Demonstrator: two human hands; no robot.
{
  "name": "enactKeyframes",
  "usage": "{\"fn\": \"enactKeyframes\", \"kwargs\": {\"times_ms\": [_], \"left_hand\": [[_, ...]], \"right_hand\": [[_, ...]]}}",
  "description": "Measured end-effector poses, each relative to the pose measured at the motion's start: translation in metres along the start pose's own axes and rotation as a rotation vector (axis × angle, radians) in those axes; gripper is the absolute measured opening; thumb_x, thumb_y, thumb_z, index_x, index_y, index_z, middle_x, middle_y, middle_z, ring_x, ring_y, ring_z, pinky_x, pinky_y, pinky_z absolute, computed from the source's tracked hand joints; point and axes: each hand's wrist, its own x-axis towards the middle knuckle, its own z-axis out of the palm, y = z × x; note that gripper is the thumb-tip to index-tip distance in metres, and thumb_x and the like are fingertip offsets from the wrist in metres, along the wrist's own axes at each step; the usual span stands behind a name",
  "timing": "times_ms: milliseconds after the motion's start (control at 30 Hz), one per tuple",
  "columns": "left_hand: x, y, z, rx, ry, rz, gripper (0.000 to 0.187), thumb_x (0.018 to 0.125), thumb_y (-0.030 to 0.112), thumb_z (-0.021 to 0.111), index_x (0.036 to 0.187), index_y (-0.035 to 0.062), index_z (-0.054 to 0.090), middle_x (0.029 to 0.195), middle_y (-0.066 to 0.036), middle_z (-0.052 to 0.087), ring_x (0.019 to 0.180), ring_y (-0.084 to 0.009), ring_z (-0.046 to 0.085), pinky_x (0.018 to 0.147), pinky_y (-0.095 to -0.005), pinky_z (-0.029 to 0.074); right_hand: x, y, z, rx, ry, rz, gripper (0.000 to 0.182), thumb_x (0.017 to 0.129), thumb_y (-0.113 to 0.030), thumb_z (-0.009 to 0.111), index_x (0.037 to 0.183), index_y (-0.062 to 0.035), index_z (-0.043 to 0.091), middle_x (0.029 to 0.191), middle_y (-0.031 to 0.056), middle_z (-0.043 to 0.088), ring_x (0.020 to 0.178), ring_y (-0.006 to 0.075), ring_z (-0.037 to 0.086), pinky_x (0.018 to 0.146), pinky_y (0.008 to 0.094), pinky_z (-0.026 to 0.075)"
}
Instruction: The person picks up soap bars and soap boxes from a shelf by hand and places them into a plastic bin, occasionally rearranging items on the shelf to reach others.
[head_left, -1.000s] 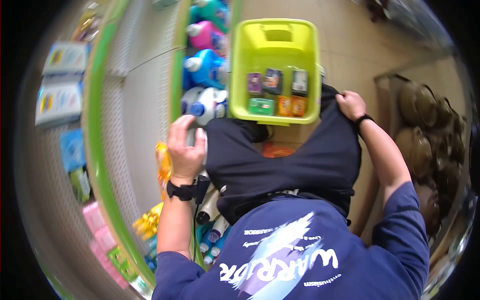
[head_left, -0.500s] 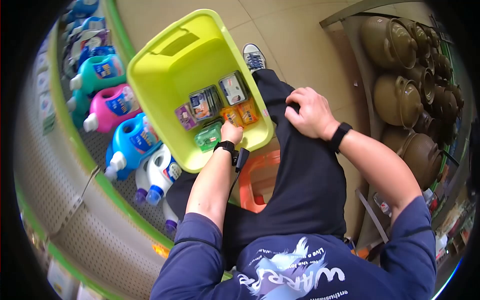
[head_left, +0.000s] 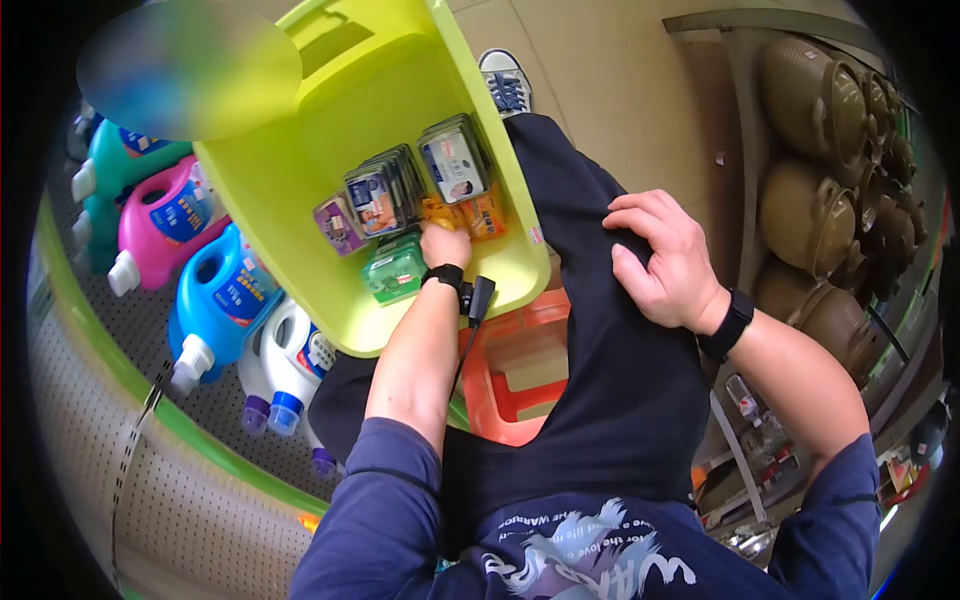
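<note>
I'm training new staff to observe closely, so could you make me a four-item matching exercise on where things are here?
1. Left hand
2. Right hand
3. Pink bottle
4. Brown pots

A. Next to a blue bottle
B. Over the black trousers
C. Along the picture's right side
D. Inside the yellow-green bin

Pairs: 1-D, 2-B, 3-A, 4-C

packs (head_left: 385, 195) in tub (head_left: 340, 110), bottles (head_left: 228, 300) to its left, pots (head_left: 810, 220) right

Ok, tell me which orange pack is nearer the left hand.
The left orange pack, at the left hand; the other orange pack lies to its right, farther off.
</note>
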Motion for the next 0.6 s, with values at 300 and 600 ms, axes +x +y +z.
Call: {"fn": "enactKeyframes", "kwargs": {"times_ms": [300, 600], "left_hand": [[-0.162, -0.004, -0.185, -0.457, -0.209, 0.417, 0.082, 0.072, 0.026, 0.084, 0.137, -0.0012, 0.042, 0.103, -0.013, 0.066, 0.093, -0.0186, 0.065, 0.084, -0.0335, 0.052], [-0.336, -0.184, -0.383, -0.419, 0.497, 0.454, 0.075, 0.07, 0.016, 0.087, 0.133, 0.0065, 0.046, 0.111, -0.01, 0.063, 0.102, -0.0185, 0.062, 0.091, -0.0323, 0.049]], "right_hand": [[-0.009, -0.012, 0.019, -0.098, 0.038, -0.012, 0.023, 0.078, -0.021, 0.058, 0.085, -0.0032, 0.07, 0.09, 0.0146, 0.067, 0.092, 0.0326, 0.062, 0.082, 0.0394, 0.05], [-0.011, -0.018, 0.023, -0.263, -0.032, -0.01, 0.034, 0.084, -0.03, 0.055, 0.092, -0.0016, 0.072, 0.094, 0.0213, 0.069, 0.092, 0.0375, 0.065, 0.085, 0.0412, 0.05]]}}
